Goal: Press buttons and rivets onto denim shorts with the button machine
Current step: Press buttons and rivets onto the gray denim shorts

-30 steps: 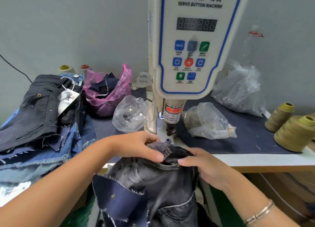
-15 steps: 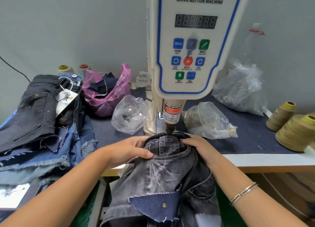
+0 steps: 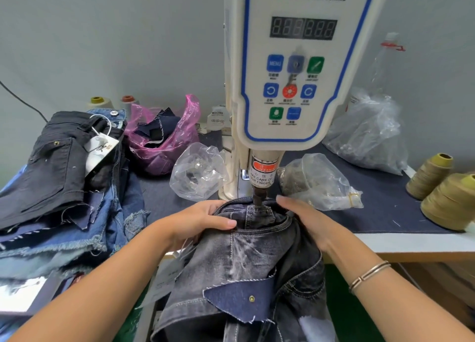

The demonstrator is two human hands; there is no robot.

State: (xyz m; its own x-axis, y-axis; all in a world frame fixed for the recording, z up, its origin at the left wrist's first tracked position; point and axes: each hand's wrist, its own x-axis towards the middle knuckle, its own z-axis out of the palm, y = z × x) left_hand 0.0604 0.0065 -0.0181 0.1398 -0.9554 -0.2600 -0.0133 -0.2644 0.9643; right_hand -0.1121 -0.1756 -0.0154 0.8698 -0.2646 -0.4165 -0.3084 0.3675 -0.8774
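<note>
At the centre of the frame, the grey washed denim shorts (image 3: 246, 254) hang off the front edge of the counter (image 3: 411, 244), their waistband pushed up under the punch (image 3: 257, 199) of the servo button machine (image 3: 295, 66). The punch tip sits right at the waistband, by a belt loop.

The left hand (image 3: 198, 222) grips the waistband left of the punch, thumb lying over the seam and fingers curled beneath the cloth. The right hand (image 3: 305, 220) rests on the band to the right with fingers nearly straight, pressing rather than gripping — whether the thumb catches the cloth underneath cannot be seen.

The denim looks soft and floppy in the legs yet thick and fairly stiff at the stitched band, so it likely sags unless it is held taut. The waistband on either side of the punch seems the sound place to hold — close enough to keep the layers flat, fingertips clear of the tip.
</note>
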